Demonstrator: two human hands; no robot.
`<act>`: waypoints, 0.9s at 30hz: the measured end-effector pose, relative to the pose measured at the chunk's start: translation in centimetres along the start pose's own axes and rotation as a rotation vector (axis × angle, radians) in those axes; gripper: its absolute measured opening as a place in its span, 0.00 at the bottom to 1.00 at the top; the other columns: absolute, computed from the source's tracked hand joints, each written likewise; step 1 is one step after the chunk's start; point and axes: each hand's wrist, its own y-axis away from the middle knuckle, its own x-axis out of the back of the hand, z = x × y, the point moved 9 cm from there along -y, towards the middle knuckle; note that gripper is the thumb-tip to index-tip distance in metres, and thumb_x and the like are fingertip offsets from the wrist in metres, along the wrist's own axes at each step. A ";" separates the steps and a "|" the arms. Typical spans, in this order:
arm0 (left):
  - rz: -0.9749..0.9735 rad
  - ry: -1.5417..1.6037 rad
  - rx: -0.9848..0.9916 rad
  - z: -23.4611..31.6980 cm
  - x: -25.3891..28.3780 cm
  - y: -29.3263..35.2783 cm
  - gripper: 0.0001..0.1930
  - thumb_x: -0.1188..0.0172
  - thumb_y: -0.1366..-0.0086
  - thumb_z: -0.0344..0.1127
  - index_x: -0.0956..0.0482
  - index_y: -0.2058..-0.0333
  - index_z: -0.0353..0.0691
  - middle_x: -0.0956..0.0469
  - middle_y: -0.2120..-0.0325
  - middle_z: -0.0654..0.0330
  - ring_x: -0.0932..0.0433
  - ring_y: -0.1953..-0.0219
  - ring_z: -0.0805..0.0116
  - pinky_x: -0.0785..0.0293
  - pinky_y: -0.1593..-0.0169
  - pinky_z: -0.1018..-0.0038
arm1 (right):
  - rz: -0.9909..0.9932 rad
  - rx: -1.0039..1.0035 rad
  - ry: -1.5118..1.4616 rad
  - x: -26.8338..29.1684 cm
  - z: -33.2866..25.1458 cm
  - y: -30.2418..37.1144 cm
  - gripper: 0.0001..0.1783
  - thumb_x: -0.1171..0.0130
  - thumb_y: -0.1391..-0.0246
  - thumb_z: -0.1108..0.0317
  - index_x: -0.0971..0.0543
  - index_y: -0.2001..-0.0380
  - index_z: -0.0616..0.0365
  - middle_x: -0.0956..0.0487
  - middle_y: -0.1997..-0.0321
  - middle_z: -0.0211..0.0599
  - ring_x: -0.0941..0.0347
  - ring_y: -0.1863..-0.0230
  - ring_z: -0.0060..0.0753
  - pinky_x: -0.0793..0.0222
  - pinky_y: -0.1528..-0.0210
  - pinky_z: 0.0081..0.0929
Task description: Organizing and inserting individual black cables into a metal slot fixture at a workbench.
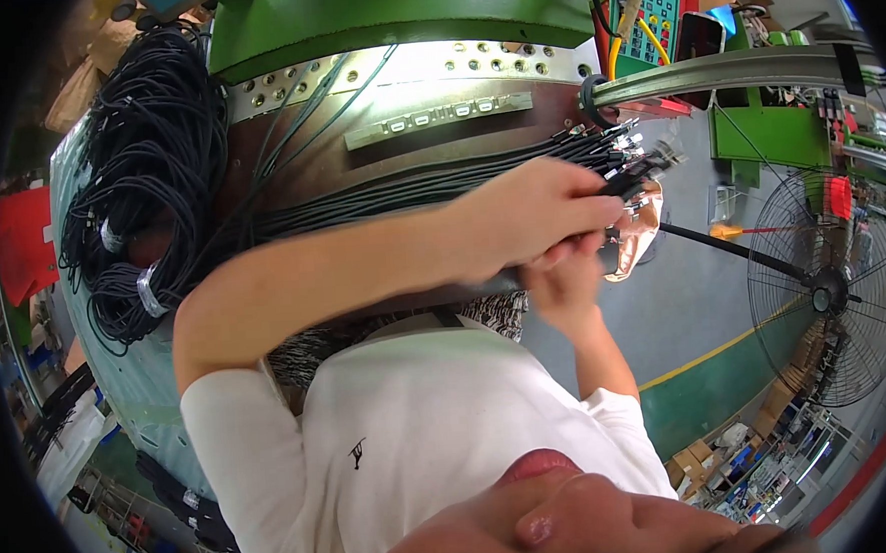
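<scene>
Several black cable ends with metal-tipped connectors [648, 169] stick out past the fingers of my left hand [535, 212], which is closed around them. Just below it, my right hand [568, 280] is closed against the left hand's underside. What its fingers hold, if anything, is hidden. Under my left forearm a long row of black cables [378, 187] runs across the brown work surface [312, 163], its connector ends [621, 142] gathered at the right. Beyond them lies a metal bar fixture [435, 120] with several small slots.
Coiled black cables [150, 142] with clear ties fill the left side. A green machine [399, 18] stands at the back, with a keypad panel [649, 10] to its right. A metal rail [733, 73] crosses the right, near a large fan [826, 289].
</scene>
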 end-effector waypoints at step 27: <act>0.561 0.577 -0.369 -9.2 8.5 10.7 0.14 0.55 0.28 0.44 0.27 0.62 0.40 0.31 0.81 0.66 0.37 0.83 0.80 0.41 0.79 0.83 | -0.164 0.745 0.431 -6.9 -9.8 -10.6 0.21 0.33 0.63 0.75 0.24 0.60 0.56 0.25 0.62 0.37 0.27 0.63 0.41 0.29 0.62 0.34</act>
